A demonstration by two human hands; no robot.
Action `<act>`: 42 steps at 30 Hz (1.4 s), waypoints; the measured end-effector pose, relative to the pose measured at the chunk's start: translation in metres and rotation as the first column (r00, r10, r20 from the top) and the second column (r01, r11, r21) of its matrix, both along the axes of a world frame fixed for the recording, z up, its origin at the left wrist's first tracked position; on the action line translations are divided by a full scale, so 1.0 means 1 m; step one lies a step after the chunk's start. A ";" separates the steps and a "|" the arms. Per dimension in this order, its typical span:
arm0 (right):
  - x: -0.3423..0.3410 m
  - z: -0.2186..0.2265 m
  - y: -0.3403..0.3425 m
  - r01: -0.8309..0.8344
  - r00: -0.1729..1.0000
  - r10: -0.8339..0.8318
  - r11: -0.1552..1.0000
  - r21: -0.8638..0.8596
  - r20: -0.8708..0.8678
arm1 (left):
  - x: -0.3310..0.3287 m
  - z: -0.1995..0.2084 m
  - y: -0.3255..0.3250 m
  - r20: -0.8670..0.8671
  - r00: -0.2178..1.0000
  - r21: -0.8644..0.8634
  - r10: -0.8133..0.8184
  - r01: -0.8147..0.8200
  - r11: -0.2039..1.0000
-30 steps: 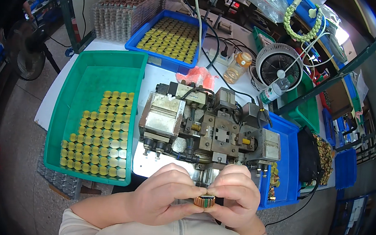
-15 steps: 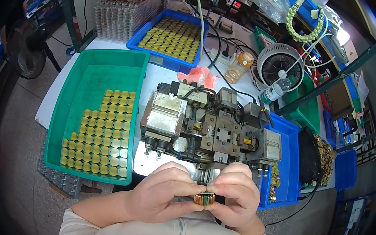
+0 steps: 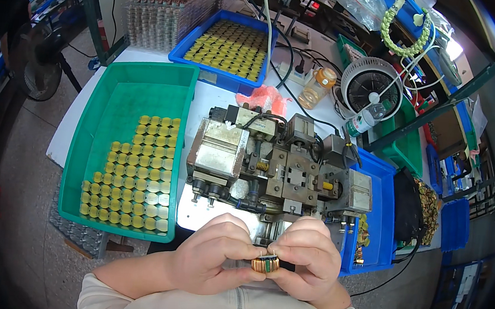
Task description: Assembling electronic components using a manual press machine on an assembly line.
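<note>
Between my two hands, close to my chest, is a small copper-wound coil point(image 3: 265, 264) with a dark top and a green patch on its front. Thumb and fingers of my left hand point(image 3: 215, 256) pinch it from the left. My right hand point(image 3: 308, 258) pinches it from the right, fingers at the top by thin upright wire ends. Just beyond my hands stands a metal fixture machine point(image 3: 292, 176) with steel blocks, springs and hoses; the coil is apart from it. My fingers hide part of the coil and of the machine's near edge.
Left of the machine, a green tray point(image 3: 129, 91) holds rows of yellow-topped parts. A blue tray point(image 3: 213, 77) of similar parts sits behind. At right are a blue bin point(image 3: 378, 225) with loose coils, a small fan point(image 3: 372, 89) and bottles point(image 3: 317, 89). Cables cross the table's back.
The coil has tilted and turned slightly between my fingers, so its wire ends now show above it. Both hands stay in nearly the same place. The view has shifted slightly.
</note>
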State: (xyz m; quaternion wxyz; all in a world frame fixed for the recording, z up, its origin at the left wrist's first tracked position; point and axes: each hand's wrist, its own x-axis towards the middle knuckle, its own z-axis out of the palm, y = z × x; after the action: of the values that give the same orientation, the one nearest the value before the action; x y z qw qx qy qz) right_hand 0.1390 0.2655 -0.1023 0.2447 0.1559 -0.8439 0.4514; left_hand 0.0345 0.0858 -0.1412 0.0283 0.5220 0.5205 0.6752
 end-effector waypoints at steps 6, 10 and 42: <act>-0.001 0.000 0.000 -0.004 1.000 0.005 1.000 -0.030 0.022 | -0.001 -0.002 0.002 0.064 0.997 0.023 -0.035 0.034 0.999; -0.001 0.001 0.000 0.011 1.000 -0.010 0.999 -0.038 0.006 | -0.002 -0.001 0.002 0.026 1.000 0.029 -0.014 0.013 0.999; 0.004 -0.035 0.006 0.144 0.983 -0.144 0.990 -0.009 -0.115 | -0.042 0.017 -0.066 0.700 0.714 -0.223 0.015 0.199 0.954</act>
State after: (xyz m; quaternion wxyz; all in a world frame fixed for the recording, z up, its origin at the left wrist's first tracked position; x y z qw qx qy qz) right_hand 0.1433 0.2718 -0.1375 0.3252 0.1204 -0.8371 0.4231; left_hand -0.0075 0.0202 -0.1241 0.3292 0.2466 0.5357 0.7375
